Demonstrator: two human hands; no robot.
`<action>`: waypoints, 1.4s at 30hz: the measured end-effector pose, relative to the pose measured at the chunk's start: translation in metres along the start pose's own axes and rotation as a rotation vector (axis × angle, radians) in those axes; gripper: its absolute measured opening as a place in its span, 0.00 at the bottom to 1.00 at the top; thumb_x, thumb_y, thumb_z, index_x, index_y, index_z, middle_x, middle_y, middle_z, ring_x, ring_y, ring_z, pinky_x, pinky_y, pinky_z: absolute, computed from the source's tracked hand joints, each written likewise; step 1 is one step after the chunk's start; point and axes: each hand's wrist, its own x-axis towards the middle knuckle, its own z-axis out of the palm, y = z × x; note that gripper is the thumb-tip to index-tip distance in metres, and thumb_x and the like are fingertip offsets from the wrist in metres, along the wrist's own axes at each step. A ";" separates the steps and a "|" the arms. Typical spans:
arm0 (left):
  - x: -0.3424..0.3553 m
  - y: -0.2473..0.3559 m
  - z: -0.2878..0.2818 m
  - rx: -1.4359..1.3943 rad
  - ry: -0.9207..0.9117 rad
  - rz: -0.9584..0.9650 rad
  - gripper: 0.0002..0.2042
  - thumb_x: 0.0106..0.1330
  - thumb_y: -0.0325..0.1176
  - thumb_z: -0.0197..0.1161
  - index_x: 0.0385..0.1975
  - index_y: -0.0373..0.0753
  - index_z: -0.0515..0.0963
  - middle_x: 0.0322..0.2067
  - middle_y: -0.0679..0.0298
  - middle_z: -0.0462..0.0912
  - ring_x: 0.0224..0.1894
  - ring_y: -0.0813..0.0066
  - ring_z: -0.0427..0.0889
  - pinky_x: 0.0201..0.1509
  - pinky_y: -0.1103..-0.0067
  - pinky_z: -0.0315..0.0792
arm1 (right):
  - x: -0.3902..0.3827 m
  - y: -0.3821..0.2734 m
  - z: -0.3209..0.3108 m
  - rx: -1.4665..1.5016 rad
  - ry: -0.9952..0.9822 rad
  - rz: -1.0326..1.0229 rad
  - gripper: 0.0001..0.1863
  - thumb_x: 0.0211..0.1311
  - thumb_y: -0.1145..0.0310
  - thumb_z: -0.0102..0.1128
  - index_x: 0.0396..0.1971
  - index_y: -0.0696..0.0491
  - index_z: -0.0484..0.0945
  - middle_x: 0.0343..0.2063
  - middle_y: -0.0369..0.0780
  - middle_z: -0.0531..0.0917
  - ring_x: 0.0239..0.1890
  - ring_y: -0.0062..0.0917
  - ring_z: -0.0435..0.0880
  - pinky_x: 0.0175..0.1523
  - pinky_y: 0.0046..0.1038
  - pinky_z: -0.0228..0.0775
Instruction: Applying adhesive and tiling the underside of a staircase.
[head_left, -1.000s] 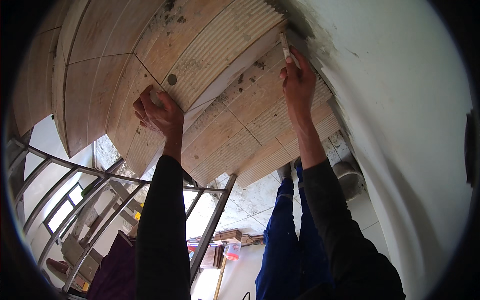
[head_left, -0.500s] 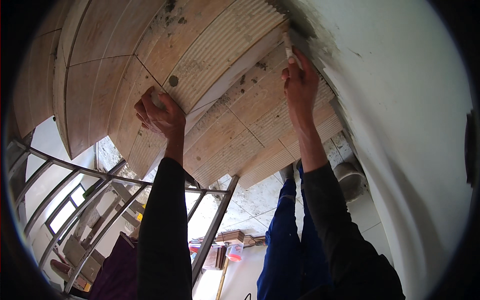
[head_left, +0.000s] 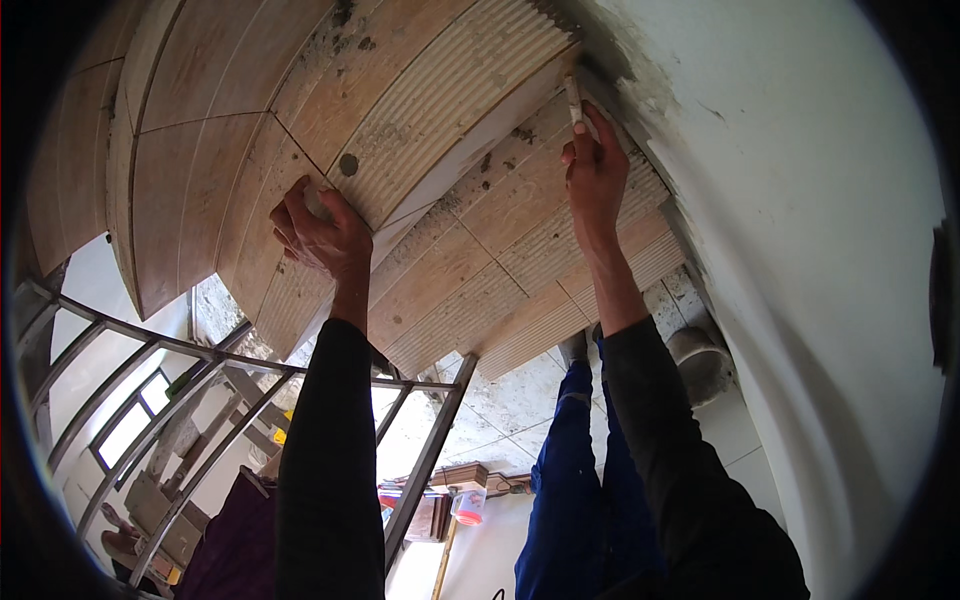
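Note:
My left hand [head_left: 325, 232] rests on the wood-look tile step [head_left: 262, 185] near its outer corner. Its fingers are curled in toward the thumb, and a small pale patch shows between them; I cannot make out whether it is a held thing. Farther up and to the right, my right hand [head_left: 598, 180] grips a thin, pale, stick-like tool [head_left: 573, 98]. The tool's tip points at the inner end of the white riser [head_left: 480, 145], where the step meets the wall. Above the riser lies the ribbed tread edge [head_left: 455, 90], spotted with grey mortar.
A white plastered wall [head_left: 800, 220] runs down the right side. Metal railing [head_left: 215, 355] curves along the left. Lower tiled steps [head_left: 480, 260] descend toward me. A dark bucket [head_left: 700, 365] stands on the floor by the wall. Boxes [head_left: 465, 475] lie farther below.
My right hand has drawn slightly back toward me with the stick-like tool. My left hand stays nearly in place.

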 end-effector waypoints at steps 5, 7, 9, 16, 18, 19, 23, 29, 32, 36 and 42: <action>-0.003 0.008 0.006 0.004 0.032 0.011 0.19 0.70 0.48 0.57 0.56 0.52 0.83 0.52 0.58 0.77 0.58 0.49 0.75 0.62 0.51 0.65 | 0.020 0.034 0.007 0.083 0.033 0.078 0.20 0.80 0.64 0.57 0.64 0.56 0.78 0.21 0.32 0.75 0.26 0.14 0.72 0.33 0.24 0.65; -0.002 0.003 0.002 0.026 0.030 0.002 0.19 0.69 0.48 0.57 0.56 0.52 0.83 0.52 0.57 0.77 0.58 0.49 0.76 0.62 0.51 0.65 | 0.013 0.031 0.021 0.158 0.045 0.173 0.20 0.80 0.64 0.57 0.64 0.56 0.78 0.22 0.32 0.75 0.26 0.15 0.72 0.33 0.24 0.65; -0.001 0.002 0.000 0.038 0.021 -0.011 0.19 0.69 0.47 0.58 0.56 0.51 0.83 0.52 0.57 0.77 0.57 0.49 0.76 0.62 0.51 0.65 | 0.005 0.025 0.020 0.097 0.065 0.128 0.20 0.80 0.64 0.56 0.64 0.57 0.77 0.22 0.32 0.75 0.26 0.15 0.72 0.33 0.24 0.65; -0.001 0.002 0.000 0.005 0.016 0.021 0.20 0.68 0.49 0.58 0.56 0.50 0.82 0.53 0.57 0.76 0.58 0.50 0.74 0.61 0.51 0.64 | 0.015 0.029 0.016 0.118 0.054 0.189 0.21 0.80 0.62 0.55 0.65 0.56 0.76 0.22 0.31 0.75 0.26 0.14 0.71 0.33 0.23 0.63; -0.002 0.001 0.002 -0.001 -0.004 0.013 0.21 0.68 0.51 0.57 0.56 0.50 0.81 0.54 0.59 0.75 0.59 0.51 0.73 0.60 0.50 0.63 | 0.020 0.028 0.014 0.132 0.030 0.142 0.22 0.81 0.60 0.55 0.66 0.54 0.76 0.22 0.32 0.76 0.23 0.14 0.70 0.29 0.23 0.62; -0.001 0.000 0.002 0.000 0.000 0.011 0.21 0.68 0.51 0.58 0.56 0.50 0.81 0.54 0.59 0.75 0.59 0.51 0.73 0.60 0.50 0.64 | 0.021 0.029 0.012 0.126 0.031 0.141 0.22 0.81 0.60 0.55 0.66 0.54 0.76 0.22 0.32 0.76 0.23 0.14 0.70 0.29 0.23 0.62; 0.001 -0.001 -0.002 0.002 -0.006 -0.015 0.21 0.67 0.51 0.58 0.56 0.50 0.81 0.53 0.59 0.76 0.58 0.51 0.74 0.59 0.50 0.64 | 0.019 0.020 0.019 0.169 0.040 0.349 0.21 0.81 0.61 0.54 0.66 0.54 0.76 0.20 0.31 0.76 0.18 0.12 0.68 0.22 0.23 0.59; -0.002 0.004 0.001 0.003 0.019 -0.012 0.19 0.69 0.48 0.58 0.56 0.51 0.83 0.52 0.57 0.78 0.59 0.49 0.75 0.62 0.51 0.65 | 0.020 0.015 0.012 0.080 0.046 0.251 0.20 0.80 0.63 0.54 0.65 0.55 0.77 0.20 0.32 0.76 0.19 0.14 0.70 0.26 0.25 0.63; 0.000 0.004 0.002 0.006 0.007 -0.007 0.21 0.67 0.50 0.58 0.56 0.51 0.81 0.53 0.60 0.75 0.58 0.51 0.73 0.60 0.51 0.64 | 0.016 0.004 0.011 0.018 0.046 0.160 0.20 0.80 0.63 0.54 0.64 0.56 0.78 0.20 0.33 0.76 0.22 0.16 0.71 0.31 0.26 0.65; 0.000 -0.004 0.003 0.010 0.021 0.022 0.20 0.67 0.50 0.58 0.56 0.51 0.81 0.53 0.60 0.75 0.58 0.50 0.73 0.60 0.50 0.63 | 0.009 0.003 0.009 -0.065 0.031 0.132 0.20 0.80 0.63 0.54 0.63 0.56 0.78 0.19 0.33 0.75 0.23 0.16 0.70 0.32 0.26 0.64; -0.002 0.006 0.001 0.010 0.024 0.010 0.19 0.69 0.48 0.58 0.55 0.51 0.83 0.51 0.57 0.78 0.58 0.50 0.76 0.63 0.52 0.65 | 0.017 0.007 0.001 -0.045 -0.014 0.185 0.20 0.78 0.65 0.56 0.63 0.56 0.79 0.20 0.33 0.75 0.23 0.17 0.71 0.31 0.25 0.64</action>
